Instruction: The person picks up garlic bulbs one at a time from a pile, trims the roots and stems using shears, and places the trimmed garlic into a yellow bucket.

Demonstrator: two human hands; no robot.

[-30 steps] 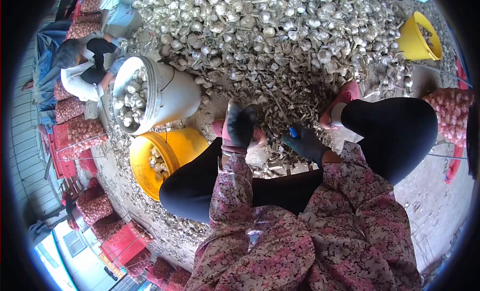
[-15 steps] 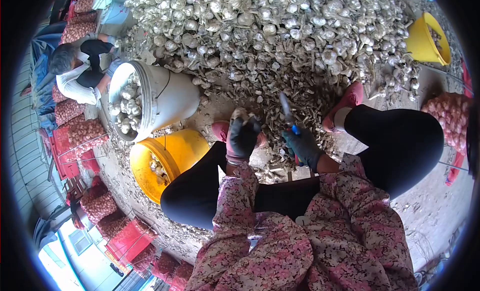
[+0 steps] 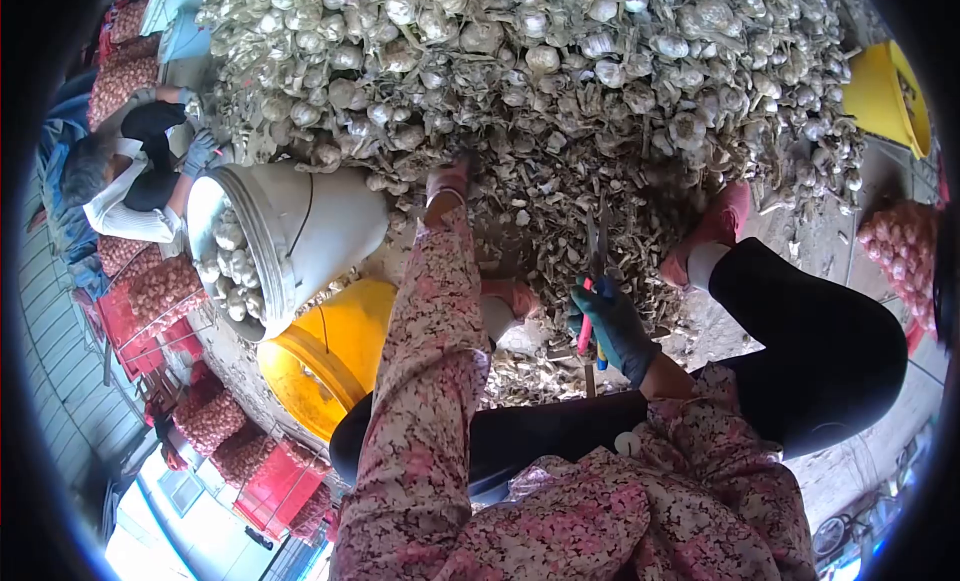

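My left arm is stretched forward, and my left hand [image 3: 455, 173] in its dark glove is at the near edge of the large garlic pile [image 3: 540, 61]. Its fingers blend into the bulbs, so I cannot make out what they touch. In a green-grey glove, my right hand [image 3: 618, 331] is wrapped round a pair of shears [image 3: 597, 243] with red and blue handles. The metal blades point away from me, over the dry stalk trimmings [image 3: 560, 206] on the ground between my feet.
To my left, a white bucket [image 3: 335, 221] of garlic bulbs leans beside a yellow bucket [image 3: 360, 326]. Another yellow bucket [image 3: 880, 96] stands far right, near a filled net sack [image 3: 900, 256]. A co-worker [image 3: 135, 171] sits at the left, before stacked net sacks [image 3: 205, 421].
My left hand has gone from in front of my lap forward to the pile. The shears have turned, and their red handle now shows. The co-worker's gloved hand has shifted.
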